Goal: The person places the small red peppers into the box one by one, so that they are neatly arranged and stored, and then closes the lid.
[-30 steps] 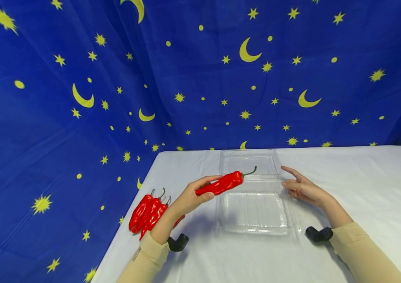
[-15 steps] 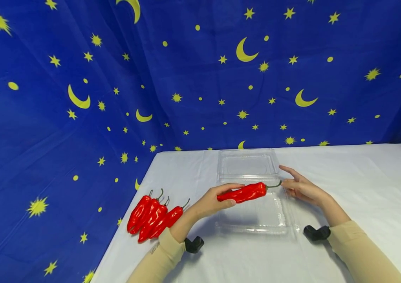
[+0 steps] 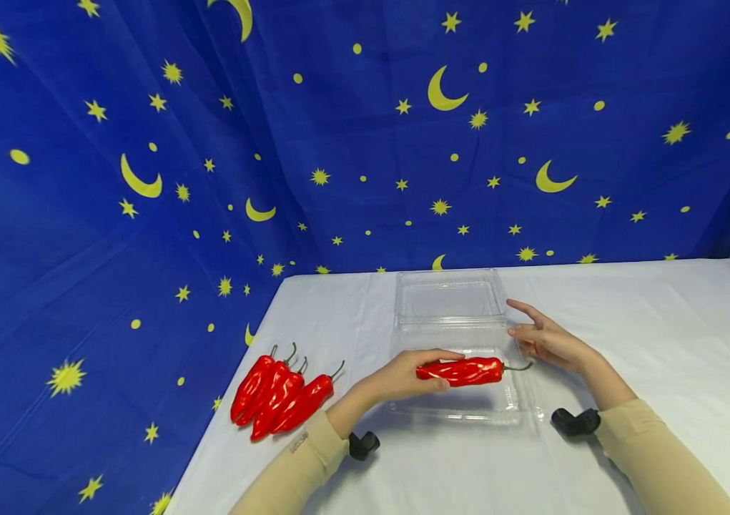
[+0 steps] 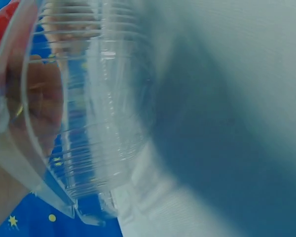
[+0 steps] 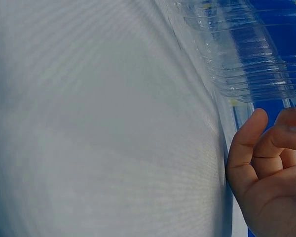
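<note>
My left hand (image 3: 400,376) holds a red pepper (image 3: 467,372) by its tip end, thumb on the near side and fingers on the far side. The pepper lies level over the near half of a clear plastic clamshell container (image 3: 493,411), its green stem toward the right. Seen through the clear wall in the left wrist view, the left hand (image 4: 37,98) is by the red pepper (image 4: 5,29). My right hand (image 3: 551,342) is at the container's right edge, fingers partly bent and holding nothing. The right wrist view shows that hand (image 5: 271,163) beside the ribbed plastic wall (image 5: 246,59).
Several red peppers (image 3: 281,397) lie side by side on the white tablecloth (image 3: 661,343) at the left. The clamshell's lid (image 3: 451,297) lies opened toward the back. A blue curtain (image 3: 365,143) with yellow stars and moons hangs behind and to the left.
My left hand has carried the pepper right and down over the container's near half, turning it level. The peppers at the left have come fully into view. The right hand has stayed nearly still.
</note>
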Demonstrator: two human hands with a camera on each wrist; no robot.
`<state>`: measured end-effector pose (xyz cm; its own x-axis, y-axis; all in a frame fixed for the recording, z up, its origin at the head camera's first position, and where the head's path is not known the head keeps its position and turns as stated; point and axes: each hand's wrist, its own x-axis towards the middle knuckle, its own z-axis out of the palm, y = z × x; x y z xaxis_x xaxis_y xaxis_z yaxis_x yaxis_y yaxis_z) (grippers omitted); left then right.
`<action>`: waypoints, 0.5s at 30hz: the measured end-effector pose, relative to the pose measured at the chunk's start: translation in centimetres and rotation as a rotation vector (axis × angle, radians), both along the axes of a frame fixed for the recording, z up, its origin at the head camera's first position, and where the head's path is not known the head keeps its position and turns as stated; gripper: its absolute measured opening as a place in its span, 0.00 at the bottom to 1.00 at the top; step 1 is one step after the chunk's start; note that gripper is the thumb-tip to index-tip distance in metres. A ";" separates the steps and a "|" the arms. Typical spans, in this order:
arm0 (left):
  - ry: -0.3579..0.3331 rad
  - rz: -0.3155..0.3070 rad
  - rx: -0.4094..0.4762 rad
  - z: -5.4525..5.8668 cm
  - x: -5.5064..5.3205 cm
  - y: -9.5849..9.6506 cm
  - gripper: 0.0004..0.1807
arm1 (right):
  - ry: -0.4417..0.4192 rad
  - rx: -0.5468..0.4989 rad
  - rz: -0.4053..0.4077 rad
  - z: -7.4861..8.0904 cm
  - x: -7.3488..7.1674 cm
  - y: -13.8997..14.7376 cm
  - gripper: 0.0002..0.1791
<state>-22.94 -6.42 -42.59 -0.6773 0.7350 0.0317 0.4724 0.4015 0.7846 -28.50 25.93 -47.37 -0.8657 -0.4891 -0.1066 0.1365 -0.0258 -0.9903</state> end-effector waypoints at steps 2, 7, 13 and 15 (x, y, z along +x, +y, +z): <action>0.035 -0.028 -0.036 -0.2 -0.2 0.2 0.26 | -0.002 0.008 -0.006 0.1 0.0 0.0 0.43; 0.117 -0.099 -0.110 -0.5 -0.4 0.7 0.26 | 0.000 0.036 -0.020 0.3 0.0 -0.1 0.44; 0.132 -0.143 -0.180 -0.6 -0.3 1.0 0.27 | -0.001 0.061 -0.024 0.2 0.0 -0.1 0.44; 0.133 -0.155 -0.215 -0.6 -0.2 1.1 0.27 | -0.002 0.055 -0.022 0.2 0.0 -0.1 0.45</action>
